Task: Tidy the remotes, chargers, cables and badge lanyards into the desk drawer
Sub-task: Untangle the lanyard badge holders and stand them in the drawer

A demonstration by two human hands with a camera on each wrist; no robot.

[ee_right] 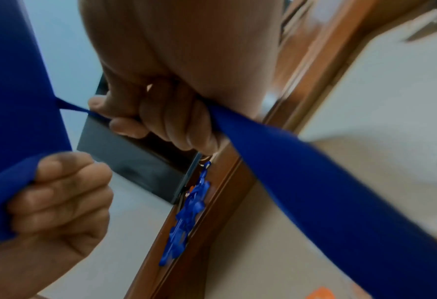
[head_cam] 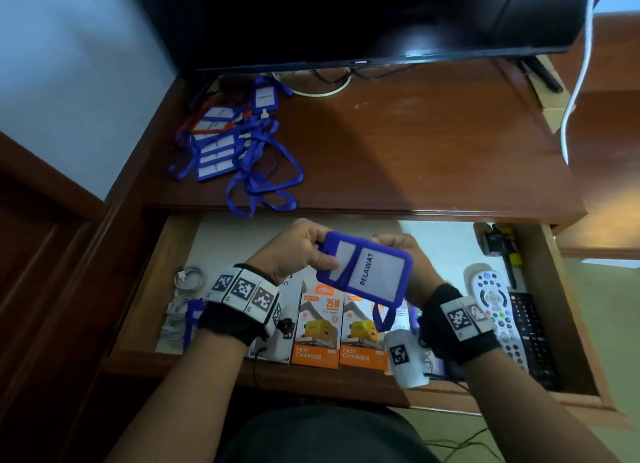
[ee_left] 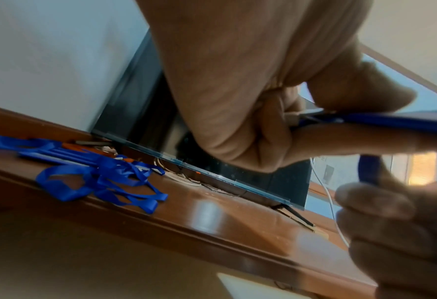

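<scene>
Above the open drawer [head_cam: 138, 310] both hands hold one blue badge holder [head_cam: 370, 268] with a white card reading PELAWAT. My left hand [head_cam: 320, 251] pinches its left end between thumb and fingers, and the left wrist view shows that pinch on the badge edge [ee_left: 396, 121]. My right hand [head_cam: 393, 246] is behind the far right corner; its fingers [ee_right: 176, 125] curl round the blue lanyard strap [ee_right: 314, 182]. A loop of the strap [head_cam: 384, 319] hangs under the badge. A pile of blue and orange badge lanyards [head_cam: 235, 144] lies on the desk's back left.
The drawer holds two orange charger boxes [head_cam: 320, 327], coiled white cables [head_cam: 183, 300], another blue badge [head_cam: 194, 320], a white remote [head_cam: 491, 303] and a black remote [head_cam: 533, 338]. A TV [head_cam: 346, 19] stands at the desk's back; a white cable [head_cam: 581, 64] hangs at right.
</scene>
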